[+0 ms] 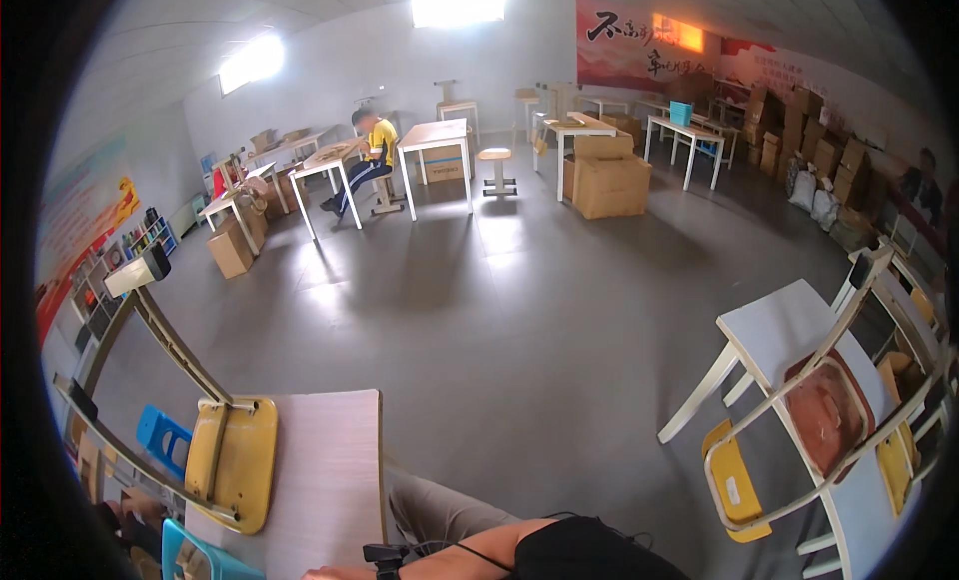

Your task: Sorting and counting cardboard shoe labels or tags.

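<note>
My right forearm crosses the lower edge from a black sleeve, with a black device strapped at the wrist. My right hand (325, 573) is mostly cut off by the picture's lower edge, so its fingers and anything in them are hidden. It is nearest to a pale wood-topped table (335, 460). An upturned metal-framed seat with a yellow board (240, 465) rests on that table's left part. A turquoise plastic basket (205, 560) stands at the table's near left. My left hand is out of view.
A person in a yellow top (380, 140) sits at a far table. Cardboard boxes (609, 185) stand beside another table. At right, upturned seats (829, 410) lie on a white table (779, 325). More boxes (799, 130) line the right wall. A stool (496, 170) stands mid-room.
</note>
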A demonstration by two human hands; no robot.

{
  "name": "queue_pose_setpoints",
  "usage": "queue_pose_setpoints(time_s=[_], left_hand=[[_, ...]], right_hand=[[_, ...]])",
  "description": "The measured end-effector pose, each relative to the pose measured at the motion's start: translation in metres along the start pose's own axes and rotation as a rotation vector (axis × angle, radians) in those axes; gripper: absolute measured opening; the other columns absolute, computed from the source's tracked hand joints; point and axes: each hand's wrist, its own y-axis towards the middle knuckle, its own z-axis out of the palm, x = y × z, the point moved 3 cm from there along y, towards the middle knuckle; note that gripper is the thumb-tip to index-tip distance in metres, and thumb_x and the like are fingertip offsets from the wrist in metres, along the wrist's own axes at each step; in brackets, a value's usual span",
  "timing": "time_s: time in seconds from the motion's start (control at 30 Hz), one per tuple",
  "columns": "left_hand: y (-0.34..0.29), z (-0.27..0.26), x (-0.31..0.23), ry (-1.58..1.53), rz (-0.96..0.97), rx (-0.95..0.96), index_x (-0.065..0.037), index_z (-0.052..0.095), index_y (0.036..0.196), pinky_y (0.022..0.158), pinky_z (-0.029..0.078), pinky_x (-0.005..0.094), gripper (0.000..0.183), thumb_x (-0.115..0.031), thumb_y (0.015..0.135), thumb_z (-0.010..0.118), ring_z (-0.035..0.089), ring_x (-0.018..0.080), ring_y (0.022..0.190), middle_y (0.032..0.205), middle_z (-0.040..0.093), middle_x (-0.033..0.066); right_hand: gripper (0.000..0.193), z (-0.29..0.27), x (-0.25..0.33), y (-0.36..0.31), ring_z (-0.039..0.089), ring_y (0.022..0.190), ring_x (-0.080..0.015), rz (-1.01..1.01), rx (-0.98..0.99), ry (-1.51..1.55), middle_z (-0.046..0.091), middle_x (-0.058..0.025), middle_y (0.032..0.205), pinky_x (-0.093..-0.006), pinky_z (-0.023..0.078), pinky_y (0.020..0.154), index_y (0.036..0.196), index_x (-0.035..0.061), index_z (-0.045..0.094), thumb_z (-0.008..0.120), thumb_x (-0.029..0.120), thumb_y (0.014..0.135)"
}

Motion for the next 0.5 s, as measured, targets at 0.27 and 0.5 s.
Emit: queue_pose_setpoints(time_s=[0.27, 0.5], left_hand=[[0.005, 0.006, 0.005, 0.004, 0.006, 0.003, -0.002, 0.043, 0.142, 0.105, 0.046, 0.0410, 0.047, -0.019, 0.102, 0.061, 0.058, 0.0265, 0.120, 0.134, 0.057, 0.0171], [0.007, 0.008, 0.004, 0.010, 0.013, 0.013, -0.001, 0.047, 0.134, 0.103, 0.047, 0.0408, 0.045, -0.019, 0.098, 0.066, 0.060, 0.0261, 0.116, 0.128, 0.059, 0.0152]], right_hand=[[0.028, -0.002, 0.020, -0.003, 0.061, 0.123, -0.0328, -0.402, -0.136, -0.098, 0.070, -0.0105, 0.124, -0.0478, 0.049, 0.103, 0.110, 0.0107, 0.071, 0.071, 0.035, 0.096], [0.014, 0.016, 0.019, -0.009, 0.052, 0.137, -0.0373, -0.770, -0.003, -0.232, 0.068, -0.0039, 0.136, -0.0614, 0.042, 0.105, 0.083, 0.0184, 0.076, 0.081, 0.031, 0.085]])
